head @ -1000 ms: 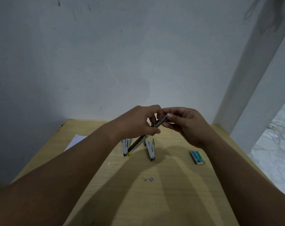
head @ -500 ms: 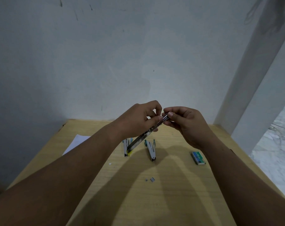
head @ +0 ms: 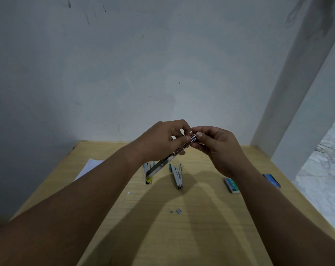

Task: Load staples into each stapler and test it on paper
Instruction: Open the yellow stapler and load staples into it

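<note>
You get no readable text here. Green staple box (head: 232,185) on table (head: 201,237) carries pale print on lid, too small and blurred to make out. Blue box (head: 272,181) behind your right forearm shows faint lighter marks, also illegible. No brand, number or label legible on staplers, paper or wall.

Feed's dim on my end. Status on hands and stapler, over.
Left hand grips metal stapler above the table. Right hand pinches its far end. Two more staplers and staple boxes below. Nothing blocking.
</note>
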